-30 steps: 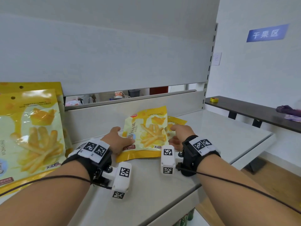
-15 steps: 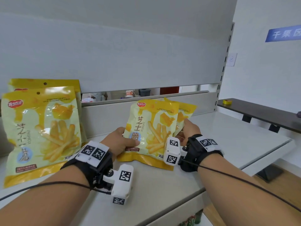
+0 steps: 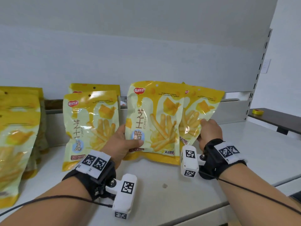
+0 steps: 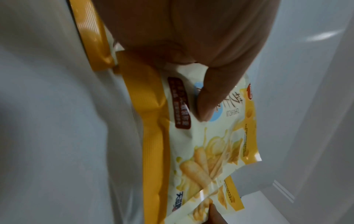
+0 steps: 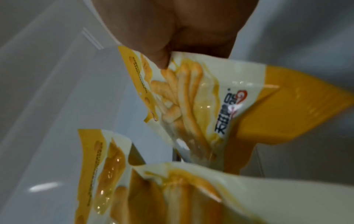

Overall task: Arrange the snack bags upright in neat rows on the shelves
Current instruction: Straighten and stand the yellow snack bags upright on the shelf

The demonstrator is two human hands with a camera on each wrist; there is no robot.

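Observation:
Two yellow snack bags printed with fries stand upright on the grey shelf (image 3: 162, 190). My left hand (image 3: 120, 142) grips the lower left edge of the front bag (image 3: 154, 121), thumb across its face (image 4: 208, 97). Behind it and to the right, the second bag (image 3: 200, 110) is pinched at its right edge by my right hand (image 3: 210, 129); the right wrist view shows the thumb on that bag (image 5: 191, 94). Another upright pair of bags (image 3: 91, 126) stands just left of my left hand.
More of the same bags (image 3: 17, 141) stand at the far left of the shelf. The shelf's back panel (image 3: 146, 54) rises behind them. A slotted upright (image 3: 259, 70) marks the right end. A dark bench with a yellow tape roll (image 3: 258, 111) lies to the right.
Both bags have gone from lying flat on the shelf to standing upright, held in both hands. The head view has swung left, so more standing bags show.

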